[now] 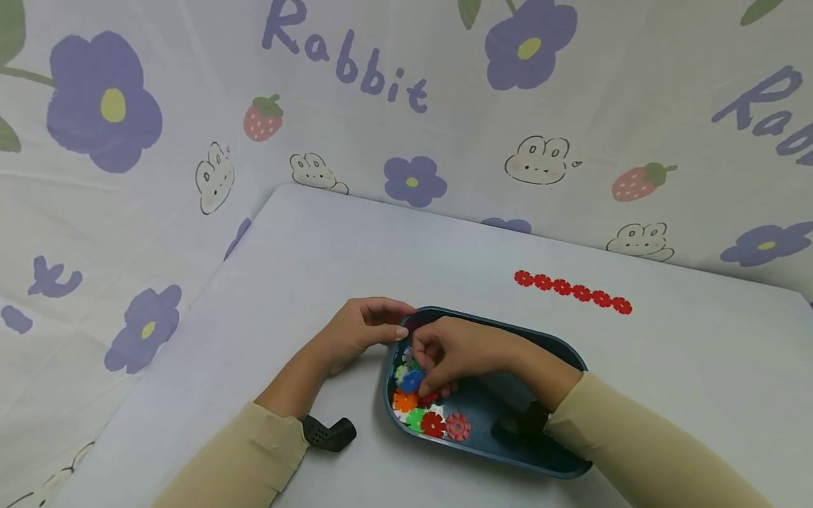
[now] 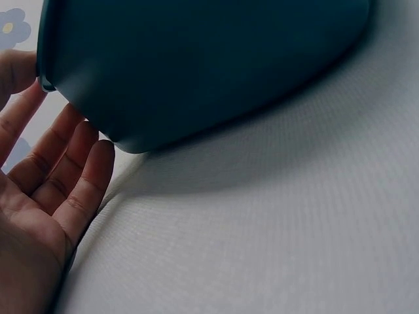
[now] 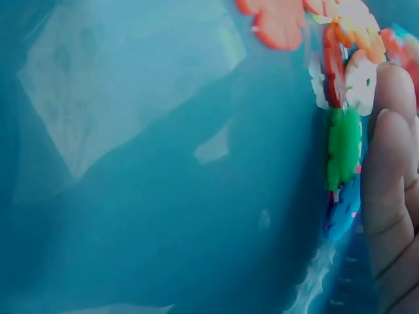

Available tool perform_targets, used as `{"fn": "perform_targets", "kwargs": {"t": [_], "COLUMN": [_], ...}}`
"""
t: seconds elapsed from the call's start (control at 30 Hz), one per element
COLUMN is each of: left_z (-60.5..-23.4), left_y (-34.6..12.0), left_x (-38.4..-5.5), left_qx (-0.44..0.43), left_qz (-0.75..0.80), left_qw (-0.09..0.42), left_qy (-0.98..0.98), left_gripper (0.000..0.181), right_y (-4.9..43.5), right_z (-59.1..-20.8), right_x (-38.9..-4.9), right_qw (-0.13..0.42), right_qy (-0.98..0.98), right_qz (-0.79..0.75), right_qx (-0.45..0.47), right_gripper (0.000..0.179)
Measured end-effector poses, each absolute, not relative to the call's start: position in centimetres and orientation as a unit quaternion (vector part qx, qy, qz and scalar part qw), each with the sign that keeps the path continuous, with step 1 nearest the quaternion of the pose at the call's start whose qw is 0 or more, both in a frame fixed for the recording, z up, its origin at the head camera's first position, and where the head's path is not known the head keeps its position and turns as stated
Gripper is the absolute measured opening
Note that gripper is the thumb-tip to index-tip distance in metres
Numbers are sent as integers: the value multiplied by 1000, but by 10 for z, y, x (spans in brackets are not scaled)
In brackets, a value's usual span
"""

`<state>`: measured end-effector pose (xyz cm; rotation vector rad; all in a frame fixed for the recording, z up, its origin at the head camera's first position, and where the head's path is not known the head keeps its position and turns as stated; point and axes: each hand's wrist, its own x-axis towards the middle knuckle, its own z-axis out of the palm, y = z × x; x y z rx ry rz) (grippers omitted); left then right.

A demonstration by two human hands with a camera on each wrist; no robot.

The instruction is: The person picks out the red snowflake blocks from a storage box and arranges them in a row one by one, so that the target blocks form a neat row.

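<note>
A dark blue tray point(image 1: 495, 451) with a raised rim stands on the table, flower-shaped plastic pieces gathered at its left end. My left hand point(image 1: 356, 331) grips the tray's far left corner; in the left wrist view, thumb and index finger meet at the rim point(image 2: 46, 84) and the other fingers lie against the outer wall. My right hand point(image 1: 470, 349) reaches into the tray, fingers bent among the pieces, its thumb beside a blue flower piece point(image 1: 411, 381). Whether it pinches one is hidden. In the right wrist view, its fingers point(image 3: 389, 170) lie beside a green piece point(image 3: 344, 147).
A row of several joined red flower pieces point(image 1: 562, 287) lies on the white table point(image 1: 381, 247) beyond the tray. Orange point(image 1: 405, 401), red point(image 1: 433, 424) and pinkish point(image 1: 458, 426) pieces sit near the tray's front left. A patterned cloth point(image 1: 356, 134) hangs behind the table.
</note>
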<state>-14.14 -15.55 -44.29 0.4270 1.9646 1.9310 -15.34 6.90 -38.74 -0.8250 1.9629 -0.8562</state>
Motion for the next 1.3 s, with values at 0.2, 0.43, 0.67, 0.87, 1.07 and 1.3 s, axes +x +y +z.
{"fn": "perform_targets", "kwargs": {"t": [0.2,0.43,0.67,0.87,1.07,1.3], "left_z": [-442,-440,-441,-441,-442,-442], "left_y": [-154,-154,-153,-152,-152,-153], "left_x": [-142,-141,-140,-139,-139,-139], "left_qx": [147,145,138,133,132,131], "left_qz": [683,676,674,681,677,672], "left_qw": [178,180,184,183,180,176], "left_qy": [694,700,702,697,701,708], "left_gripper": [34,35,35,35,35,35], "right_y": [74,79,90,115,161,220], "right_z": [-386,-381,-364,-329,-310,-315], "right_x": [-158,-161,-158,-155,-153,-149], "right_qw": [397,381,352,333,279,153], "right_qy": [781,769,750,756,785,857], "right_qz": [-359,-386,-426,-437,-455,-433], "right_qx": [-322,-340,-364,-356,-313,-234], "right_gripper": [29,28,24,23,28,34]}}
